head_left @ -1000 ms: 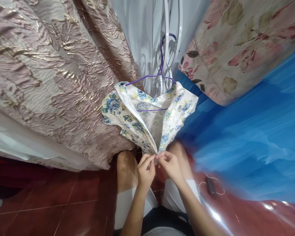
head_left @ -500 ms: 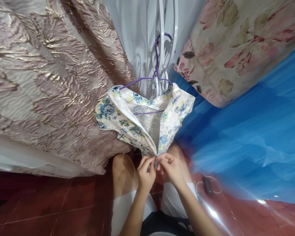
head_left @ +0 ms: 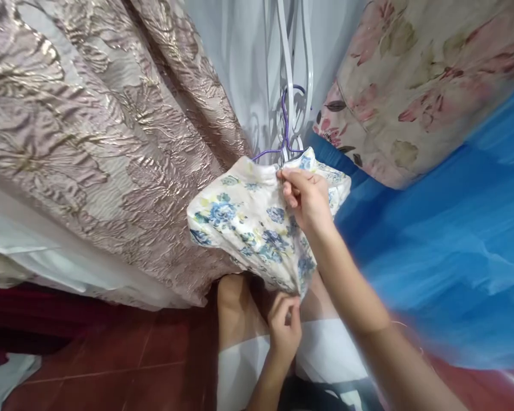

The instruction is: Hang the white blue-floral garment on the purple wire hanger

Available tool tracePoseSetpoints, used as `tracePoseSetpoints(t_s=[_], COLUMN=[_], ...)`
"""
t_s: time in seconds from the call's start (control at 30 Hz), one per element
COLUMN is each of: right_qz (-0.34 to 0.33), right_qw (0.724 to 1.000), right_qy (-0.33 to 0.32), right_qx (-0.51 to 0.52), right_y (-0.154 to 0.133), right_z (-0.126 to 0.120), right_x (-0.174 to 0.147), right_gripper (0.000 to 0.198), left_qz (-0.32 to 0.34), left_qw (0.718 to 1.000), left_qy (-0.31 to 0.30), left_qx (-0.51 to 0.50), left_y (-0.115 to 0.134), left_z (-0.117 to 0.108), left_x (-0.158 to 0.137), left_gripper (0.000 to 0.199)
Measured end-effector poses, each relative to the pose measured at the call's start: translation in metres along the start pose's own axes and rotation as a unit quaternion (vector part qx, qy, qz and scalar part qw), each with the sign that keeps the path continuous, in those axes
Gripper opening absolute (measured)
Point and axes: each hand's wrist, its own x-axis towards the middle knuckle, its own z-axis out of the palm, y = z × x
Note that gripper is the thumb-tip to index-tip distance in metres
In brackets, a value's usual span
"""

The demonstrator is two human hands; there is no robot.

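Note:
A white sleeveless top with blue and yellow flowers (head_left: 240, 222) hangs on a purple wire hanger (head_left: 286, 123). Its front edges meet in a seam down the middle. At the neckline, my right hand (head_left: 308, 197) pinches what appears to be the zipper pull, mostly covered by the fingertips. Lower down, my left hand (head_left: 285, 325) is closed on the garment's bottom end, beneath the seam. The fabric stretches between the two hands. My right forearm crosses in front of the garment's right side.
White curved metal rods (head_left: 306, 68) bear the hanger. A pink-gold embossed fabric (head_left: 111, 142) drapes at left, a floral cloth (head_left: 411, 103) at upper right, and blue tulle (head_left: 445, 245) at right. My knees are below, over red floor tiles (head_left: 124, 348).
My right hand has moved from the bottom of the open V up to the neckline, and the front opening has closed. My left hand has shifted slightly down and right, still pinching the lower end.

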Motion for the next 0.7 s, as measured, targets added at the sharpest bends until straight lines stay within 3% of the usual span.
tracePoseSetpoints(t_s=[0.1, 0.17, 0.23, 0.33, 0.37, 0.47, 0.53, 0.7], right_qz=[-0.009, -0.006, -0.003, -0.001, -0.003, -0.018, -0.024, -0.027], right_qw=[1.0, 1.0, 0.999, 0.998, 0.998, 0.995, 0.993, 0.995], right_qy=[0.004, 0.006, 0.006, 0.003, 0.0, -0.008, -0.018, -0.033], right_qx=[-0.009, -0.02, -0.031, -0.055, -0.065, -0.096, -0.114, -0.095], right_y=[-0.006, -0.005, -0.003, -0.002, -0.003, -0.006, -0.004, 0.019], right_z=[-0.002, -0.008, -0.014, -0.018, -0.019, -0.02, -0.022, -0.018], right_x=[-0.003, -0.012, -0.022, -0.032, -0.034, -0.033, -0.03, -0.019], right_gripper=[0.02, 0.018, 0.016, 0.015, 0.016, 0.02, 0.021, 0.029], left_qz=[0.008, 0.045, 0.115, 0.277, 0.303, 0.324, 0.332, 0.351], left_qw=[1.0, 0.998, 0.989, 0.95, 0.942, 0.928, 0.915, 0.888], left_qy=[0.001, 0.026, 0.067, 0.101, 0.092, -0.045, -0.082, -0.056], left_qx=[0.005, 0.029, 0.059, 0.098, 0.115, 0.178, 0.213, 0.293], left_y=[0.002, 0.007, 0.019, 0.048, 0.058, 0.083, 0.093, 0.097], left_z=[-0.003, -0.014, -0.03, -0.05, -0.054, -0.056, -0.056, -0.057], left_x=[0.008, 0.035, 0.081, 0.166, 0.192, 0.25, 0.267, 0.275], left_gripper=[0.018, 0.02, 0.021, 0.026, 0.026, 0.022, 0.023, 0.021])
